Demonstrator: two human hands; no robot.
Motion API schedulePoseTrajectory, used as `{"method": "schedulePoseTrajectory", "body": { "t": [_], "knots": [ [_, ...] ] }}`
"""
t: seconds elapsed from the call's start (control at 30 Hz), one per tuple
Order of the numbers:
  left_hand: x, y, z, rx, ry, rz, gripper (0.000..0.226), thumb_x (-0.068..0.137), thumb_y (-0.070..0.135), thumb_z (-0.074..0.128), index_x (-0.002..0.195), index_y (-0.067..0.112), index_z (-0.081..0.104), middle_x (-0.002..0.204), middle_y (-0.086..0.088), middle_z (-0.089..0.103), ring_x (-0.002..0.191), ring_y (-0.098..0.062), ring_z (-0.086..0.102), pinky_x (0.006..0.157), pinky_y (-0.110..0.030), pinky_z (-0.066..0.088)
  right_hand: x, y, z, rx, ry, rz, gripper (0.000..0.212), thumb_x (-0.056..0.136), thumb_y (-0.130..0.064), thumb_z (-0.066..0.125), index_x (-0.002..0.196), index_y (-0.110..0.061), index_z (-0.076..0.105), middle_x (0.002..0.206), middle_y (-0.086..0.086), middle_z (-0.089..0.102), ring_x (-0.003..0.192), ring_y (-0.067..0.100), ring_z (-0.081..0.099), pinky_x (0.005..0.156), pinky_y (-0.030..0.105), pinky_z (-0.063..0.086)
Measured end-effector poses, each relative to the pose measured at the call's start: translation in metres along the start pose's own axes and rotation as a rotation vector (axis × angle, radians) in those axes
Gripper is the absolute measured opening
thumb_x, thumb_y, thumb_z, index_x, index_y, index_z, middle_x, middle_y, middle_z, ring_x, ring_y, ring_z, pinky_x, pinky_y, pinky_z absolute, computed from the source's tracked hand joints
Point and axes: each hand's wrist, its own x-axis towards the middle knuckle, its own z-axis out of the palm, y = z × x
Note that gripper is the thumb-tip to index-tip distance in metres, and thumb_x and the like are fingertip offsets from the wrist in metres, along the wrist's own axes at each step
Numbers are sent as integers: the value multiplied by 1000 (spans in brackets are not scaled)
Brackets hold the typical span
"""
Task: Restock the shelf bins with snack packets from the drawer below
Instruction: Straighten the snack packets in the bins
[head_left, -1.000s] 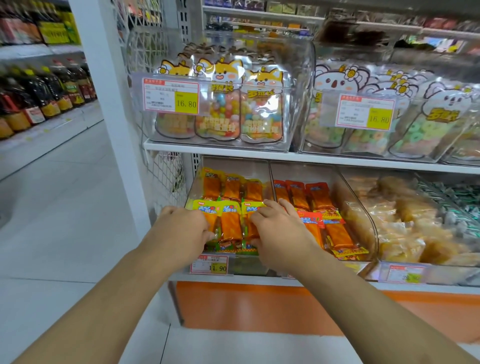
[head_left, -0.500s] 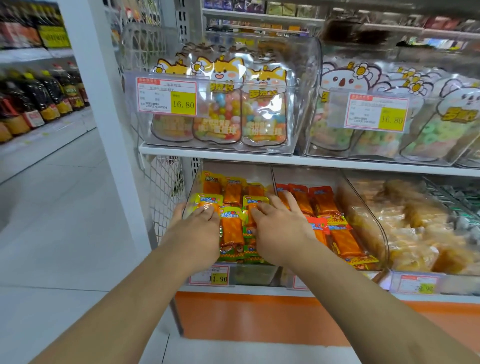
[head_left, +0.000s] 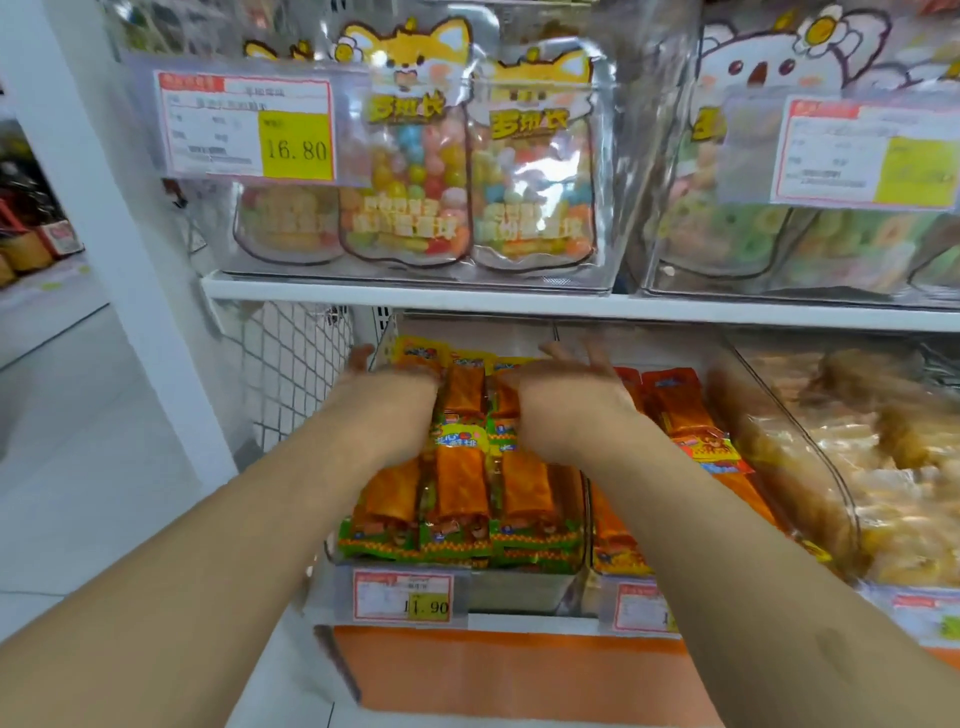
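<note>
A clear plastic shelf bin (head_left: 524, 587) on the lower shelf holds rows of green-and-orange snack packets (head_left: 460, 499). Both my hands reach deep into this bin. My left hand (head_left: 395, 400) lies on the back-left packets, its fingers stretched toward the rear and partly hidden under the shelf above. My right hand (head_left: 566, 395) lies on the back-right packets with fingers straight and spread. Neither hand grips a packet that I can see. The drawer below is closed behind an orange front (head_left: 519, 670).
A neighbouring bin holds red-and-orange packets (head_left: 680, 415); further right is a bin of pale pastries (head_left: 883, 467). The upper shelf (head_left: 519, 301) carries clear bins of candy bags (head_left: 410, 182) with price tags. A wire mesh panel (head_left: 291, 374) and white post (head_left: 104, 234) stand left.
Both hands have slid from the front packets toward the back of the bin. The camera has moved closer to the shelf.
</note>
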Motion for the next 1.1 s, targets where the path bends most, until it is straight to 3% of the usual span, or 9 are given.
{"method": "schedulePoseTrajectory", "body": {
  "t": [0.07, 0.3, 0.4, 0.5, 0.57, 0.67, 0.8, 0.93, 1.1],
  "knots": [
    [10, -2, -2, 23, 21, -3, 32, 91, 11, 56, 119, 26, 55, 96, 4, 59, 115, -20, 63, 124, -48, 18, 11, 4, -1, 29, -7, 16, 50, 96, -36, 56, 146, -38, 51, 160, 0, 44, 156, 22, 21, 124, 60, 4],
    [4, -1, 8, -7, 221, -17, 29, 86, 8, 56, 109, 26, 57, 109, 2, 66, 112, -21, 65, 118, -45, 26, 9, 5, 2, 105, 70, 14, 58, 92, -34, 60, 149, -34, 47, 161, 3, 41, 157, 27, 18, 127, 59, 5],
    [-11, 3, 2, -54, 330, -4, 31, 80, 7, 59, 105, 26, 61, 110, 3, 68, 103, -24, 67, 105, -42, 41, -13, 1, -4, 154, 169, -34, 49, 89, -28, 63, 137, -23, 55, 141, 4, 55, 140, 31, 42, 115, 49, 34],
    [-45, 19, -1, -196, 294, 88, 48, 81, 2, 58, 122, 25, 65, 129, 4, 64, 118, -22, 62, 104, -43, 49, -46, -12, -17, 263, 227, -68, 42, 85, -20, 64, 127, -22, 58, 128, 6, 58, 118, 32, 59, 94, 42, 54],
    [-72, 30, -2, -249, 192, 118, 55, 84, 5, 60, 136, 24, 59, 145, 7, 51, 128, -21, 54, 103, -39, 51, -70, -25, -21, 222, 208, -105, 45, 84, -20, 62, 128, -18, 59, 128, 7, 59, 122, 31, 54, 100, 40, 47],
    [-101, 40, 4, -176, 49, 64, 55, 89, 14, 60, 143, 22, 49, 147, 2, 44, 130, -25, 50, 100, -39, 47, -104, -43, -14, 11, 154, -116, 42, 85, -29, 57, 126, -19, 61, 128, 9, 61, 132, 33, 44, 120, 46, 24],
    [-111, 35, 17, -140, 62, 40, 71, 91, 28, 68, 155, 28, 37, 156, 1, 41, 144, -25, 37, 118, -40, 29, -130, -41, -1, -103, 62, -55, 60, 93, -31, 52, 151, -26, 43, 151, 13, 50, 159, 33, 3, 125, 60, -10],
    [-106, 31, 23, -291, 130, 44, 50, 105, 38, 50, 154, 37, 42, 160, 11, 43, 148, -17, 34, 120, -40, 20, -135, -37, 2, -38, 113, -70, 53, 94, -31, 54, 147, -30, 50, 142, 8, 59, 160, 29, 4, 122, 59, -17],
    [-105, 26, 26, -333, 178, 62, 43, 103, 36, 55, 146, 39, 52, 149, 14, 54, 142, -15, 41, 119, -39, 22, -130, -39, 3, -23, 104, -69, 51, 93, -31, 57, 144, -26, 50, 152, 7, 51, 160, 29, 3, 123, 60, -14]
  ]
}}
